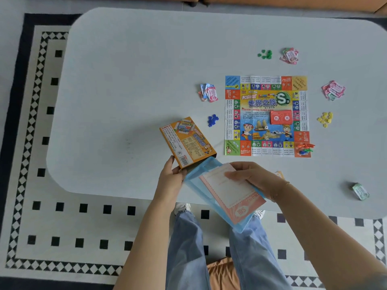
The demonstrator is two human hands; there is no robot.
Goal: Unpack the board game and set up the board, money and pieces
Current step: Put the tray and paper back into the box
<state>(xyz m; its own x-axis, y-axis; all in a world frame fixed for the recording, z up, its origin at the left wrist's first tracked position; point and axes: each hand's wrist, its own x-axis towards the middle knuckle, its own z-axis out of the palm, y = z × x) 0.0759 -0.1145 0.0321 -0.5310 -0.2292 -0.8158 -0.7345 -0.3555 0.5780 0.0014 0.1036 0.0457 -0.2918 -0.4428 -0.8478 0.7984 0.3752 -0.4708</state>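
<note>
While held, tray (209, 186) diagonal, near-right to far-left

box (187, 142) left of board (266, 116), card stack (280, 117) on board

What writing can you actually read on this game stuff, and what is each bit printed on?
"大富翁" and "世界之旅": game board, centre title.
"S": green circle on the board.
"机 ? 会": red card deck on the board.
"S": orange-and-white sheet in the blue tray.
Orange box, board squares and money piles: too small to read.

Bare forearms, thin bracelet (287, 182) on right wrist, light blue jeans (188, 248), possibly white shoes (183, 207)
</note>
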